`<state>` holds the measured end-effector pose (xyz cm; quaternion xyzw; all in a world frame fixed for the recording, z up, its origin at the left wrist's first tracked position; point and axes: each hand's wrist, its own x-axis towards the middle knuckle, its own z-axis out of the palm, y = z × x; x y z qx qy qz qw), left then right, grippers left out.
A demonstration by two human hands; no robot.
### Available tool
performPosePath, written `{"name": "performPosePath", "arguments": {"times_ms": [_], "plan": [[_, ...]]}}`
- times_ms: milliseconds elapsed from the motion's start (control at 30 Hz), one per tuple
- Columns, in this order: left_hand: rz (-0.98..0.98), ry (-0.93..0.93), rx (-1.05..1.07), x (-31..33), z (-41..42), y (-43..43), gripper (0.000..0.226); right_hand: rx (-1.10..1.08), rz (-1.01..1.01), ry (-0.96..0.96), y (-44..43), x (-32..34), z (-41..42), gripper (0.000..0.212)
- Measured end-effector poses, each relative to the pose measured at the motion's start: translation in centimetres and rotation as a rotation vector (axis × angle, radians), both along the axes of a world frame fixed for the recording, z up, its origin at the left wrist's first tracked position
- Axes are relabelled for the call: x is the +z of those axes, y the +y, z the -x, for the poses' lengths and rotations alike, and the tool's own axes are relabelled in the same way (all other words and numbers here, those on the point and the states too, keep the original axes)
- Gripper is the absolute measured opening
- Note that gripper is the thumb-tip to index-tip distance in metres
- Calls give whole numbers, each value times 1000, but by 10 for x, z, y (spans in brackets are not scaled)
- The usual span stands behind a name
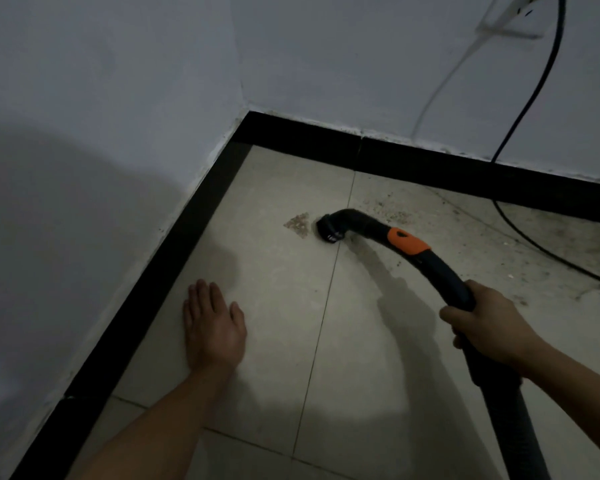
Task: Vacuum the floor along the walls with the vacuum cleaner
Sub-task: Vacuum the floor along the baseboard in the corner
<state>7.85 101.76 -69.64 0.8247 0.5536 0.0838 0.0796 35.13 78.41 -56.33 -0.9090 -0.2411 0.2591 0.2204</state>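
My right hand point(489, 327) grips the curved black handle of the vacuum hose point(437, 268), which carries an orange slider point(407, 242). The round brush nozzle point(329, 230) at its tip rests on the beige tiled floor point(284, 341), just right of a small patch of debris point(298, 222). My left hand point(213, 325) lies flat on the tile with its fingers straight, close to the black skirting point(146, 289) of the left wall. The ribbed hose point(513, 427) runs down out of the picture at the lower right.
Two pale walls meet in a corner point(246, 112) just beyond the nozzle. A black cable point(520, 112) hangs down the back wall and trails across the floor point(548, 251) at right. Grit and dust point(492, 237) are scattered along the back skirting. A white socket strip point(510, 12) is mounted high up.
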Motion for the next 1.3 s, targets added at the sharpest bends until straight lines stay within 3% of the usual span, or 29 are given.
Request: {"name": "performPosePath", "arguments": {"times_ms": [167, 300, 433, 567, 733, 833, 933, 1300], "plan": [[14, 1, 5, 1, -1, 1, 61, 119, 43, -13, 17, -11, 12, 20], [13, 9, 10, 1, -1, 0, 62, -30, 11, -77, 31, -14, 1, 21], [9, 7, 15, 0, -1, 1, 63, 92, 62, -112, 53, -18, 5, 22], [5, 8, 9, 0, -1, 1, 62, 68, 68, -148, 72, -9, 1, 25], [-4, 8, 3, 0, -1, 1, 63, 294, 130, -201, 70, -16, 14, 23], [-1, 33, -21, 1, -4, 1, 61, 129, 59, -127, 82, -21, -4, 23], [-8, 31, -54, -1, -5, 5, 58, -13, 15, -187, 117, -30, -23, 32], [-23, 50, -49, -10, -3, 11, 59, 110, -36, -190, 269, -55, -15, 33]]}}
